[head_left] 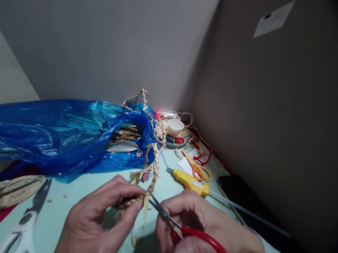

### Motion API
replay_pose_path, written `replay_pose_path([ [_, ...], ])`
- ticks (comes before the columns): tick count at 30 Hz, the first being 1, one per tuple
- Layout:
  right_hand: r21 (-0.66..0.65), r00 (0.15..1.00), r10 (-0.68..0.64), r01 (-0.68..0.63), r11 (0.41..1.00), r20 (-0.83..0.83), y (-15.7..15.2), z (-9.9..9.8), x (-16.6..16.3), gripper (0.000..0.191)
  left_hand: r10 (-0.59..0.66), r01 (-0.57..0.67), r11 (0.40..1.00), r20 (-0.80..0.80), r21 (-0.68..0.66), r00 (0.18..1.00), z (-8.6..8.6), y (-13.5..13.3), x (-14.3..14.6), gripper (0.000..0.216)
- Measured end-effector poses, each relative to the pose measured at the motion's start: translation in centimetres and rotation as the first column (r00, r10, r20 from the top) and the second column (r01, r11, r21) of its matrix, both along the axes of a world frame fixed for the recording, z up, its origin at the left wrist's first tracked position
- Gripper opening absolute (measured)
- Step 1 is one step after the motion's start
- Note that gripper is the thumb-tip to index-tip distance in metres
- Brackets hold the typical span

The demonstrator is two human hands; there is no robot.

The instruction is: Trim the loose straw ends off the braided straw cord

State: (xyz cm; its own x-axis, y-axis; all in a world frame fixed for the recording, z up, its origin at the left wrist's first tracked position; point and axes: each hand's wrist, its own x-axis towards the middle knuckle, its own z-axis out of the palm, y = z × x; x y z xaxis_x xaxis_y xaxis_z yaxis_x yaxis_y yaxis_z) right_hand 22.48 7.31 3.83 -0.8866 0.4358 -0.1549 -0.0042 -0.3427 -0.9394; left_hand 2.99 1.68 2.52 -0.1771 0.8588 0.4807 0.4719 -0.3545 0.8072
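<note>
Between thumb and fingers, my left hand (103, 215) pinches a braided straw cord (155, 170) near a loose pale strand. Red-handled scissors (201, 234) are in my right hand (190, 225), their narrow blades reaching left to the braid beside my left fingertips. Whether the blades touch the strand I cannot tell. From my fingers the braid runs up and away across the table to the mouth of a blue plastic bag (69, 134). Part of the braided work is hidden behind my left hand.
A yellow glue gun (192, 183) and orange scissors (196, 165) lie to the right. White-handled scissors (26, 224) and a woven straw piece (8, 195) are at left. A woven tray (182, 141) holding a white cup (175, 126) stands at the back, near the walls.
</note>
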Motion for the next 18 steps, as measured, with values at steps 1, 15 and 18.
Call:
replay_pose_path([
  [1,-0.017,1.000,-0.008,0.009,1.000,0.016,0.0,-0.1,0.0,0.046,0.017,-0.017,1.000,0.020,-0.002,1.000,-0.1,0.0,0.2,0.022],
  [15,-0.039,0.988,0.052,-0.047,0.998,0.145,0.0,0.5,-0.2,0.039,0.036,0.152,0.902,0.421,-0.405,0.907,0.8,-0.2,0.5,0.016],
  [18,-0.064,0.987,0.052,-0.042,0.997,0.153,-0.1,0.2,-0.1,0.039,0.037,0.119,0.910,0.364,-0.397,0.931,1.0,-0.3,0.9,0.013],
])
